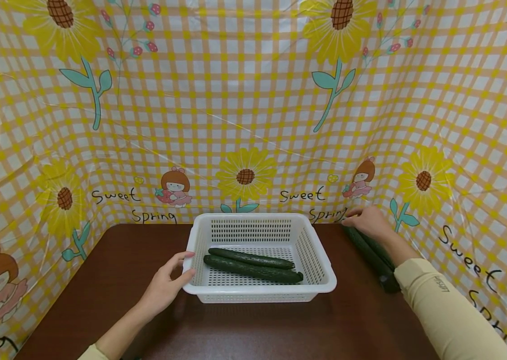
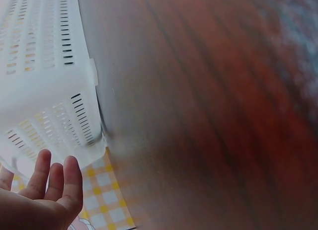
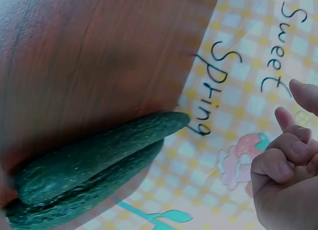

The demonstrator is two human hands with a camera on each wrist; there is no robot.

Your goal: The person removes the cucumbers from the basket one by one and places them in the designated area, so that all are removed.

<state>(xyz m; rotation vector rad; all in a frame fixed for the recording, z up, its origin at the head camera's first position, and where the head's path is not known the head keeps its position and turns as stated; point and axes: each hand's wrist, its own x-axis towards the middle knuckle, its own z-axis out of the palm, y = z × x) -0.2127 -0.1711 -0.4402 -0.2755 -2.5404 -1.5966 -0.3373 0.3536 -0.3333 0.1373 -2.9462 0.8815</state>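
Observation:
A white plastic basket point(image 1: 260, 289) with slotted walls stands mid-table, holding two dark green cucumbers, a rear one point(image 1: 249, 258) and a front one point(image 1: 253, 270). My left hand point(image 1: 170, 280) touches the basket's left rim with thumb and fingertips; in the left wrist view its other fingers point(image 2: 72, 183) lie loosely bent beside the slotted wall. Over at the right table edge, two more cucumbers point(image 1: 363, 247) lie side by side. My right hand point(image 1: 370, 225) hovers by their far ends, holding nothing. Its fingers are loosely curled in the right wrist view, apart from the cucumbers point(image 3: 104, 158).
The dark brown table point(image 1: 253, 330) is bordered at the back and sides by a checked, sunflower-printed cloth point(image 1: 244, 125). This cloth rises close behind the basket and beside the right-hand cucumbers.

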